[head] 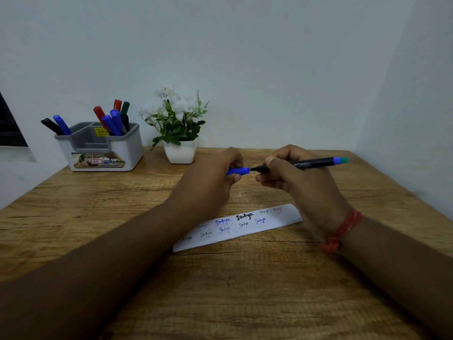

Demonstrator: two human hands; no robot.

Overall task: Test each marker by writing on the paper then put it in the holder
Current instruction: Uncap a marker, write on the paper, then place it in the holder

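Dark-barrelled marker (301, 165) lay level above the table, uncapped, blue-green end pointing right, tip facing its blue cap (237, 171) — a small gap between them. White paper strip (289, 215) lay slanted below, bearing repeated handwritten words. Grey-and-white holder (127, 153) stood far left — red, blue, green, black markers (111, 122) leaning inside.

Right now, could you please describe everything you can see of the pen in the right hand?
The pen is slim and dark, with white lettering and a blue-and-teal rear end. It lies nearly level above the table, uncapped, tip pointing left, close to the blue cap in the left hand. The right hand grips its front.
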